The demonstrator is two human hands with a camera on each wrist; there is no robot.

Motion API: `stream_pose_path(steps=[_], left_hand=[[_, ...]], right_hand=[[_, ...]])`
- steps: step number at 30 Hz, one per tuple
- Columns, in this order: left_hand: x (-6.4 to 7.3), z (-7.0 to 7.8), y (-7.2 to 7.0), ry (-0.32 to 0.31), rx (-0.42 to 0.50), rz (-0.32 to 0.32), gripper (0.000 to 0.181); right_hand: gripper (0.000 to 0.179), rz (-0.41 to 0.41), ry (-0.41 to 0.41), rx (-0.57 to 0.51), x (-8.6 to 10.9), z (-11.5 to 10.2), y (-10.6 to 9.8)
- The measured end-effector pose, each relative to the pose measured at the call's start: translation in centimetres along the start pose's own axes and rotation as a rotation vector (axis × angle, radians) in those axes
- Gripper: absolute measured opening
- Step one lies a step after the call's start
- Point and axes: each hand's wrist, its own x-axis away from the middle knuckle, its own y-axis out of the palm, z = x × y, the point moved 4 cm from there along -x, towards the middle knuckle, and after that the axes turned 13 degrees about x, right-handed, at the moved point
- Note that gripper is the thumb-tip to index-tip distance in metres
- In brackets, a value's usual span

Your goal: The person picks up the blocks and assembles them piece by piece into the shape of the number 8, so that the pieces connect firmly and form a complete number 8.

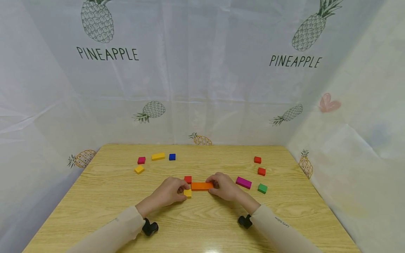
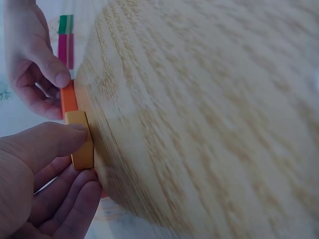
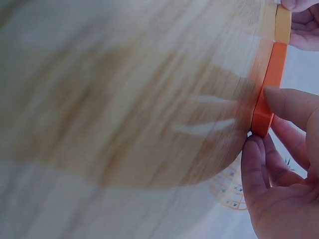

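Observation:
My left hand (image 1: 171,190) pinches a small yellow block (image 1: 187,193) between thumb and fingers; in the left wrist view the thumb lies on the near side of that yellow block (image 2: 80,142). Opposite it, my right hand (image 1: 224,186) grips the right end of a long orange block (image 1: 200,186), thumb on the near side and fingers on the far side. The orange block's left end meets or nearly meets the yellow block, seen also in the right wrist view. A red block (image 1: 188,179) sits just behind the yellow one, near the left fingertips.
At the back left of the wooden table (image 1: 202,232) lie a pink block (image 1: 141,160), two yellow blocks (image 1: 158,156) and a blue block (image 1: 172,157). To the right are a magenta block (image 1: 243,182), a green block (image 1: 262,188) and two red blocks (image 1: 257,160). A white curtain hangs behind.

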Motion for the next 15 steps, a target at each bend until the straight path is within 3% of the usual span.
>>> stream_pose_path(steps=[15], left_hand=[[0.24, 0.07, -0.03, -0.008, 0.018, 0.019, 0.025]], right_hand=[[0.039, 0.01, -0.015, -0.009, 0.75, -0.24, -0.61]])
